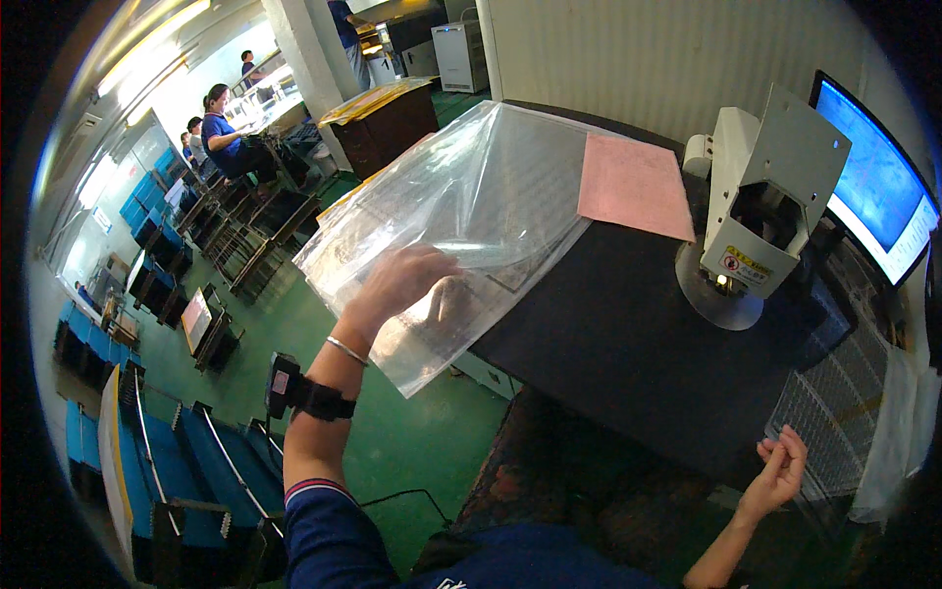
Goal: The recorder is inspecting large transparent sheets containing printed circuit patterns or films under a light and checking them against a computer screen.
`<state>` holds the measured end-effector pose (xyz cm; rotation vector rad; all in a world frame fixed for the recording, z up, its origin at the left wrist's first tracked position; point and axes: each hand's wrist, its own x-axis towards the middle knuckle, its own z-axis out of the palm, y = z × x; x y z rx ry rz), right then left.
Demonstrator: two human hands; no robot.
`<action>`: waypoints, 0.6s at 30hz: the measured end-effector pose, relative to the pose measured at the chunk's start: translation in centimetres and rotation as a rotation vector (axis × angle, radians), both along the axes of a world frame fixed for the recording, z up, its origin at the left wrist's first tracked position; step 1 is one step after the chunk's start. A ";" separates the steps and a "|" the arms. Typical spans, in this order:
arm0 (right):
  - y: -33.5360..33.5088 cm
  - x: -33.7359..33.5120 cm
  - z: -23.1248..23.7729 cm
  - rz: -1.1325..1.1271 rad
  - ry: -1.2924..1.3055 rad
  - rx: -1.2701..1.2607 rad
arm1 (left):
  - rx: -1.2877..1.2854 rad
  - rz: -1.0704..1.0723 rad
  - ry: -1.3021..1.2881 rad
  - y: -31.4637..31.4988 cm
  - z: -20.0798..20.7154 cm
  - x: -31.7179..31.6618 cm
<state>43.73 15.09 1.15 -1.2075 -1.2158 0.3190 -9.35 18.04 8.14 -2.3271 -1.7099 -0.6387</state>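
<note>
My left hand [400, 285] lies on a clear plastic sheet [471, 196] spread over a stack of flat panels at the table's left side. Its fingers reach across the plastic, and the thumb is mostly hidden. At the lower right, my right hand [780, 471] pinches the near left edge of a see-through film [834, 417] with rows of small grid marks. The film's far part lies over the table's right side, below the monitor. A pink square cloth or sheet [638, 187] rests on the plastic's right edge.
A white optical inspection device [760, 211] with a round base stands on the black table mat [628, 334]. Right of it is a lit monitor [878, 167]. Blue-slatted racks [221, 466] fill the lower left. Other people [226, 137] sit at benches farther off.
</note>
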 end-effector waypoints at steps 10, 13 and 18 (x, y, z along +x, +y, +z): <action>0.0 0.1 0.0 0.022 -0.018 0.004 | 0.092 0.163 -0.005 -0.7 1.1 1.8; -0.1 -0.2 0.2 0.007 -0.034 0.009 | -0.098 0.171 -0.592 -1.3 0.5 2.0; -0.1 0.3 -0.2 0.020 -0.055 0.035 | 0.227 -0.177 0.330 -0.6 0.5 2.1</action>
